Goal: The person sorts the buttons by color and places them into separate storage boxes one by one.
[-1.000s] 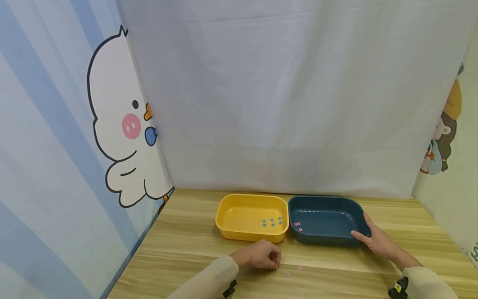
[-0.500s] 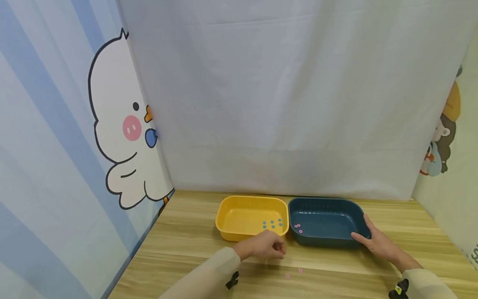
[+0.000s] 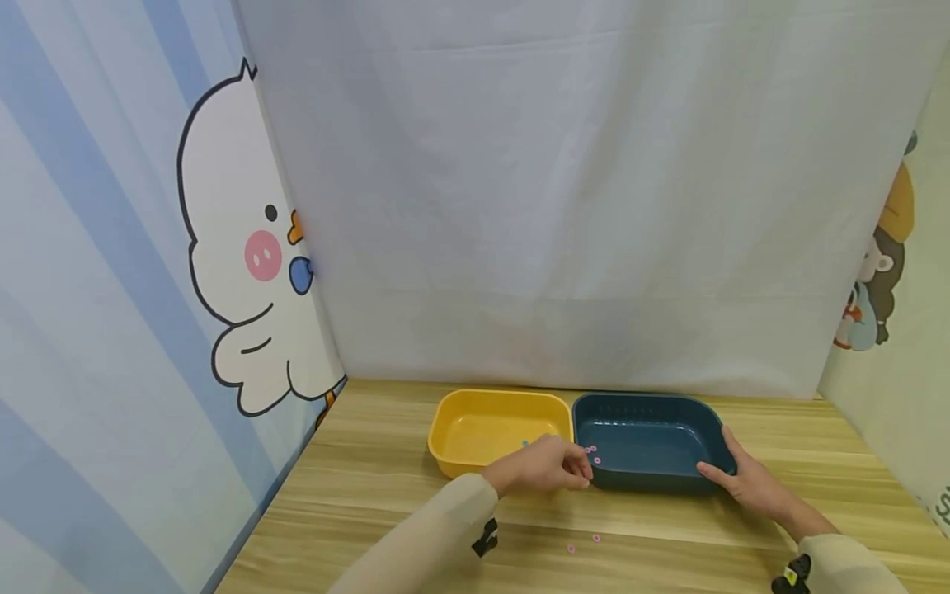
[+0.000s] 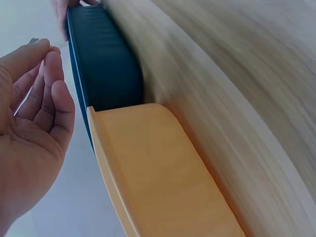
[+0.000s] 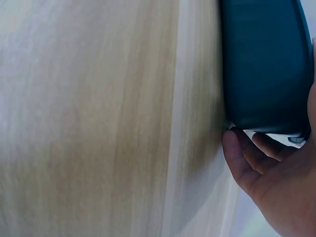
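My left hand [image 3: 545, 464] hovers over the front edge where the yellow basin [image 3: 475, 469] meets the dark teal basin [image 3: 653, 478]. Its thumb and forefinger tips come together in the left wrist view; anything pinched between them is too small to see. Three small pink rings, one of them this pink ring [image 3: 597, 460], lie at the left end of the teal basin. My right hand [image 3: 757, 483] grips that basin's right end, thumb on the near rim and fingers along the outer side. One blue ring [image 3: 525, 443] shows in the yellow basin; my left hand covers others.
Two more pink rings, a nearer pink ring [image 3: 571, 549] and a farther pink ring [image 3: 596, 538], lie on the wooden table [image 3: 371, 478] before the basins. A grey-white curtain [image 3: 564, 206] hangs behind, with printed cloths at both sides.
My left hand has lifted from the tabletop and moved right and away from me, to the teal basin's front left corner. My right hand keeps its hold on the teal basin.
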Available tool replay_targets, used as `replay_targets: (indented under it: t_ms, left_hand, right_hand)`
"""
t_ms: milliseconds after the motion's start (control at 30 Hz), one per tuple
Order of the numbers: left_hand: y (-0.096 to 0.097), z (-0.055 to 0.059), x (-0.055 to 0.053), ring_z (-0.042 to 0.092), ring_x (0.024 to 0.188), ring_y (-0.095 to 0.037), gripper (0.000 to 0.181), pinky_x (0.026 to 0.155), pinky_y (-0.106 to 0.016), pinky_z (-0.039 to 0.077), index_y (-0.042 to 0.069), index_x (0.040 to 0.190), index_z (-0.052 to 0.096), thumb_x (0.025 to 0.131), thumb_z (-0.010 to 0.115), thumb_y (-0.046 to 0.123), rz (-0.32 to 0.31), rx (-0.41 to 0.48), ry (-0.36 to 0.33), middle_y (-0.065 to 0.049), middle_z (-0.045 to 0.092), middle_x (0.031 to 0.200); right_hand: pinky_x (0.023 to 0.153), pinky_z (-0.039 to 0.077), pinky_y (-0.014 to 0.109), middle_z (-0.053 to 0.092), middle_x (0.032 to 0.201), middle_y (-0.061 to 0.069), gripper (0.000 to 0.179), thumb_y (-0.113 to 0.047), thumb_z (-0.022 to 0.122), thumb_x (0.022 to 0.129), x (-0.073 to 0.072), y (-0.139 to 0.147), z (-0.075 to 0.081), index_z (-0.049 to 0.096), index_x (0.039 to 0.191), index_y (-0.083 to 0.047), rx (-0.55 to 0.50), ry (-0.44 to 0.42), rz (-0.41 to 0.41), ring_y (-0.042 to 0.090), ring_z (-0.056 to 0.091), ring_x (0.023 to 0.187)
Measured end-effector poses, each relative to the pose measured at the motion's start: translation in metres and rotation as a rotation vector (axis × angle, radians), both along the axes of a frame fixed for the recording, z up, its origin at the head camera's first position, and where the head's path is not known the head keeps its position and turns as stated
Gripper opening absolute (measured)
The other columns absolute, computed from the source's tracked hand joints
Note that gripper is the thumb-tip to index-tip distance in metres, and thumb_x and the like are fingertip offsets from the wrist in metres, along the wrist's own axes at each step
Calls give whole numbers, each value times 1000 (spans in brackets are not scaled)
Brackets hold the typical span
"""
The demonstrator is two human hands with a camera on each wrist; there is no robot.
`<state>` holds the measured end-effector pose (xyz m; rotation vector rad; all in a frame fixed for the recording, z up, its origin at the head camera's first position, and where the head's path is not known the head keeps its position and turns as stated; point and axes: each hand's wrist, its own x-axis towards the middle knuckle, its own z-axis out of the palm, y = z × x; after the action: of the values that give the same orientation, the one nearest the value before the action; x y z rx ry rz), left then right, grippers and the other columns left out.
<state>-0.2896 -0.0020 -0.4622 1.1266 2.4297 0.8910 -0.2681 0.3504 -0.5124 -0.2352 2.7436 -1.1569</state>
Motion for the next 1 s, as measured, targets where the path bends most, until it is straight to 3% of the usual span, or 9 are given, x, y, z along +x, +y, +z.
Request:
replay_targets:
  t_ms: [500,633,1000]
  left_hand:
    - [40,5,-20,61,71,-11,3,63,-17,48,10,91,68,89,67,11,178,125,-55,9,62,76]
    - [46,2,-24,62,72,-15,3,65,-18,48,10,91,68,89,67,12,225,161,-77,8,61,76]
    - [58,-10,-29,59,66,-9,5,60,-19,48,9,92,68,89,67,12,332,183,-95,8,59,76]
  right_hand:
    - [97,16,70,-4,143,44,97,-38,54,96,1,1,-1,-16,144,8,-5,2,-12,62,7,126]
    - [97,15,70,-5,143,44,97,-37,54,96,1,1,-2,-16,144,8,-10,-5,-14,62,6,126]
    - [97,15,70,-5,144,43,98,-39,54,95,-1,1,-2,-17,144,7,-7,-13,-15,62,6,127]
